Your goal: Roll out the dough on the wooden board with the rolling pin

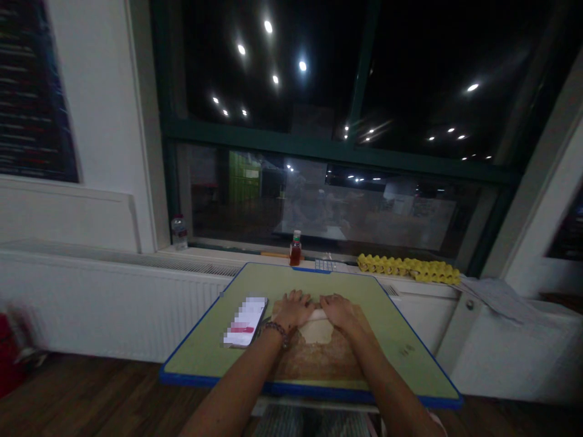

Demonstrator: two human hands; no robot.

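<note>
My left hand (297, 308) lies palm down on a pale cylinder (317, 314) that looks like a rolling pin, its fingers stretched forward. My right hand (339, 309) rests the same way on the other side, fingers extended. Only the short middle of the cylinder shows between the hands. Just below it, a flat pale sheet (317, 332), like dough or clay, lies on a brown board (314, 361). Left of my left hand, a phone (246, 321) with a lit screen lies on the table.
The yellow-green table (195, 358) has a blue edge and stands against the windowsill. On the sill are a clear bottle (179, 232), a bottle of reddish-brown liquid (296, 249) and a yellow egg tray (407, 267). Papers (496, 297) lie to the right. A radiator (100, 303) runs along the left wall.
</note>
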